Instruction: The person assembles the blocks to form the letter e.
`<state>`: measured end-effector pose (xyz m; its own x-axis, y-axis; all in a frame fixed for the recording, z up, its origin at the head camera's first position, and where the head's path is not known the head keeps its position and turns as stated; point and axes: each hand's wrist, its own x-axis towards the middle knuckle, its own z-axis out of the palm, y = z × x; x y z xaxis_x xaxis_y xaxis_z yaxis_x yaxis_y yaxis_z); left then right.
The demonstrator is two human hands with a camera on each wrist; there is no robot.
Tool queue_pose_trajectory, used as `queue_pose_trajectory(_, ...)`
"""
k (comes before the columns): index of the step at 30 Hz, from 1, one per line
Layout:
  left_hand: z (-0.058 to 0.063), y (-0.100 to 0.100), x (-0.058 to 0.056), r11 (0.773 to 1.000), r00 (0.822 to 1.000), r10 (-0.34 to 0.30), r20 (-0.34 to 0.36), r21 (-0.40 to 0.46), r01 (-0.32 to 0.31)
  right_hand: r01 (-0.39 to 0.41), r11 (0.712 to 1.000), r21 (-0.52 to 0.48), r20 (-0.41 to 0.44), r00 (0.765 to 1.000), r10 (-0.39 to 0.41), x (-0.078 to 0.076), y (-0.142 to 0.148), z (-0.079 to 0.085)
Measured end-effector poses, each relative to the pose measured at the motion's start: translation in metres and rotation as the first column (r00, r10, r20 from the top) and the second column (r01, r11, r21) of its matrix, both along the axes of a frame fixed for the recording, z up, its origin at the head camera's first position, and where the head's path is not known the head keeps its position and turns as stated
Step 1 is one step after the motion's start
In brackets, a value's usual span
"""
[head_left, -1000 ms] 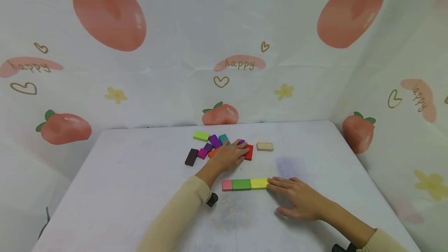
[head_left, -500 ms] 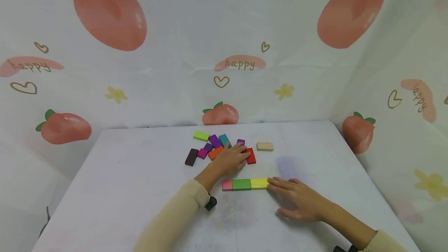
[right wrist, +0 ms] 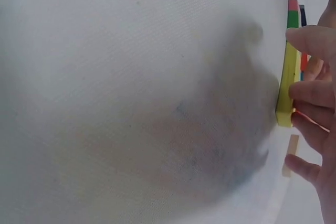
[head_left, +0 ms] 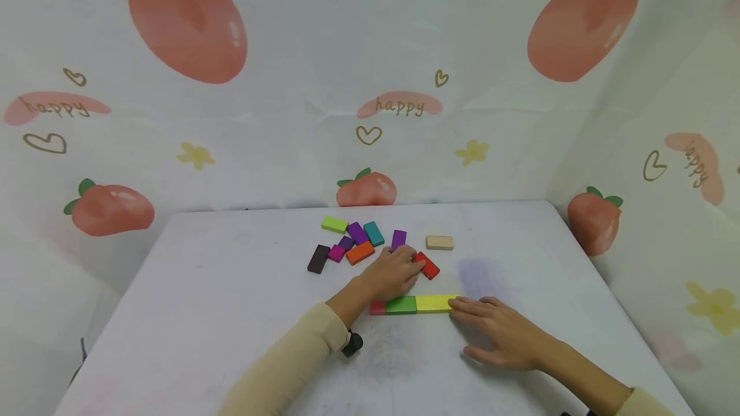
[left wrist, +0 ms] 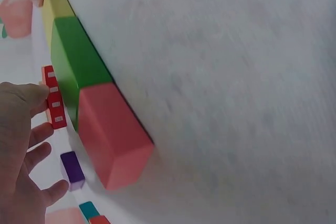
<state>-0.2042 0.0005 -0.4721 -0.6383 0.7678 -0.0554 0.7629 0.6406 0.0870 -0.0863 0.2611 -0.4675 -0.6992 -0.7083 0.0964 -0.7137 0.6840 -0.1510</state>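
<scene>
My left hand (head_left: pixel 394 273) pinches a red block (head_left: pixel 428 266) beside the loose pieces. In the left wrist view, white marks show along the side of this red block (left wrist: pixel 55 98), with the thumb at it. In front of it lies a row of joined blocks: a pink block (left wrist: pixel 113 135), a green block (head_left: pixel 401 305) and a yellow block (head_left: pixel 433 303). My right hand (head_left: pixel 505 334) rests at the row's right end, its extended fingertips touching the yellow block (right wrist: pixel 286 85). The left hand overlaps the back of the row in the head view.
Behind the left hand lie a purple block (head_left: pixel 399 239), an orange block (head_left: pixel 360 253), a teal block (head_left: pixel 374 234), a lime block (head_left: pixel 335 224), a dark brown block (head_left: pixel 318 259) and several others. A beige block (head_left: pixel 439 242) sits farther right. A patterned cloth (head_left: pixel 300 82) hangs behind the table.
My left hand has come nearer and slightly right, drawing the red block away from the purple block and turning it. My right hand has stayed at the yellow block.
</scene>
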Motion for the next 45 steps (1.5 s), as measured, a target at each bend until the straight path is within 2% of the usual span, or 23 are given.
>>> queue_pose_trajectory(7, 0.001, 0.010, 0.005, 0.999, 0.999, -0.033, -0.003, 0.015, 0.034, 0.027, 1.000, 0.013, 0.076, 0.997, -0.028, -0.001, -0.001, 0.000)
queue_pose_trajectory(10, 0.002, 0.015, 0.008, 0.999, 0.999, -0.042, -0.006, 0.004, 0.042, 0.033, 0.999, 0.023, 0.084, 0.996, -0.035, -0.001, -0.001, 0.000)
queue_pose_trajectory(19, -0.001, 0.026, 0.015, 0.998, 0.998, -0.057, 0.012, 0.010, 0.057, 0.015, 1.000, -0.005, 0.014, 1.000, -0.015, -0.003, -0.001, 0.001)
queue_pose_trajectory(29, -0.002, 0.034, 0.019, 0.997, 0.997, -0.071, -0.014, -0.001, 0.071, -0.029, 0.998, -0.062, -0.069, 0.997, 0.024, -0.006, -0.002, -0.001)
queue_pose_trajectory(34, -0.003, 0.037, 0.021, 0.997, 0.997, -0.071, -0.015, -0.004, 0.071, -0.017, 0.999, -0.052, -0.043, 0.999, 0.014, -0.006, -0.003, 0.000)
queue_pose_trajectory(41, -0.001, 0.040, 0.022, 0.998, 0.997, -0.068, 0.022, 0.002, 0.068, 0.016, 1.000, -0.023, 0.025, 1.000, -0.015, -0.006, -0.006, 0.004)
queue_pose_trajectory(45, -0.001, 0.040, 0.022, 0.997, 0.997, -0.071, 0.013, 0.004, 0.071, 0.014, 1.000, -0.018, 0.023, 1.000, -0.013, -0.006, -0.005, 0.004)
